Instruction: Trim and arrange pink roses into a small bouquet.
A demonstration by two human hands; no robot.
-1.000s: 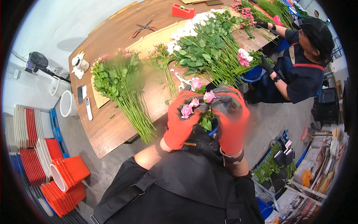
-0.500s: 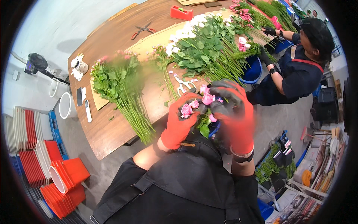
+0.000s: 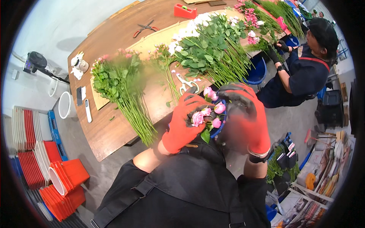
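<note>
Pink roses on leafy stems are gripped in my left hand, which wears a red glove with dark fingertips. Several blooms cluster just past its fingers, and a green leaf hangs below them. To the right of the blooms is my right hand, gloved alike, its fingers bent and apart from the flowers. Its thumb side is blurred, so whether it holds anything is hidden. Below the roses shows the rim of a blue bucket. White-handled scissors lie on the table edge just beyond my left hand.
The wooden table bears a bunch of pink roses, a large pile of white roses, red-handled scissors and a red tape dispenser. A co-worker handles flowers at right. Red bins stand at lower left.
My right hand has drawn away from the roses to the right, uncovering more blooms and the blue bucket's rim. The roses have shifted slightly right. The co-worker's hands have come together.
</note>
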